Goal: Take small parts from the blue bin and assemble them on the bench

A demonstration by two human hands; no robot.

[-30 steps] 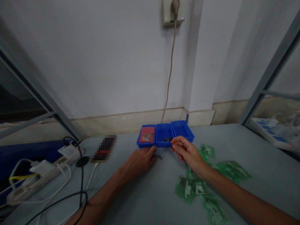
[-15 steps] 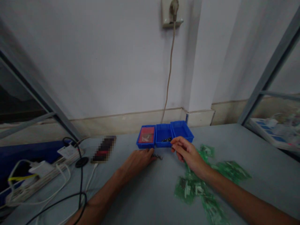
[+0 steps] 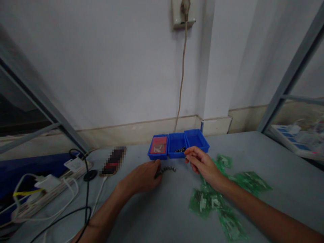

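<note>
My left hand (image 3: 145, 176) rests on the grey table, thumb and forefinger apart around the near end of a curved row of small dark metal pieces (image 3: 169, 168); its other fingers are hidden beneath the palm. My right hand (image 3: 202, 165) is raised in front of the blue bins, thumb and fingertips pinched on a tiny metal piece (image 3: 186, 157), too small to name. Just behind those fingertips, the middle blue bin (image 3: 176, 137) holds a small heap of similar dark pieces (image 3: 180, 149).
A left blue bin (image 3: 158, 157) contains a red sheet and a clear packet. The right blue bin (image 3: 196, 136) stands beside the middle one. Green plastic bags (image 3: 217, 202) lie around my right forearm. At left are a phone (image 3: 113, 162), a power strip (image 3: 48, 192) and loose cables.
My left hand has drawn back to the left and slightly toward me, uncovering more of the curved row. My right hand keeps its pinch, almost in the same place.
</note>
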